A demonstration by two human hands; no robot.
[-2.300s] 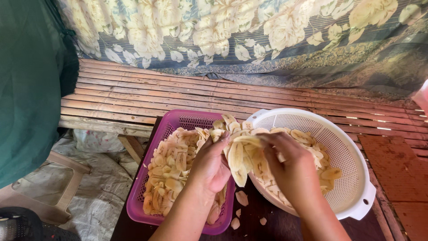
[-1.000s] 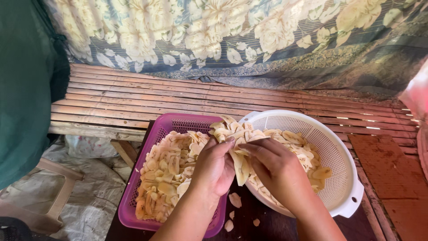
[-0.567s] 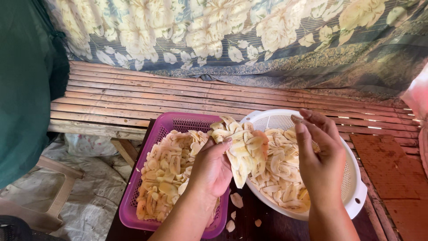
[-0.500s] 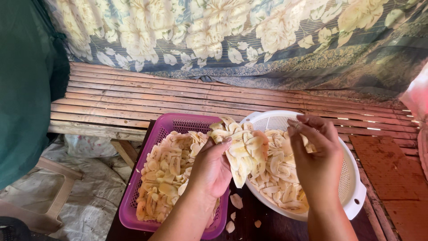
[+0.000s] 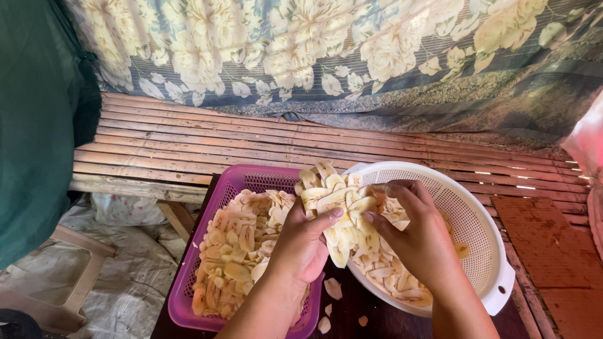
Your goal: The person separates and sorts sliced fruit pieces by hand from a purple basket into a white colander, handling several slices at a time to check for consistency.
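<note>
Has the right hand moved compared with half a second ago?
Yes. The right hand came leftwards from the white colander's middle to the slices.

Both forearms rise from six o'clock and meet near centre. The left hand (image 5: 301,245) is cupped, palm toward one o'clock, thumb lying across its load – closed around it. The right hand (image 5: 421,242) arches knuckles-up, its fingertips (image 5: 377,221) curled toward nine o'clock, pinching beside the left thumb – hands nearly touching.
</note>
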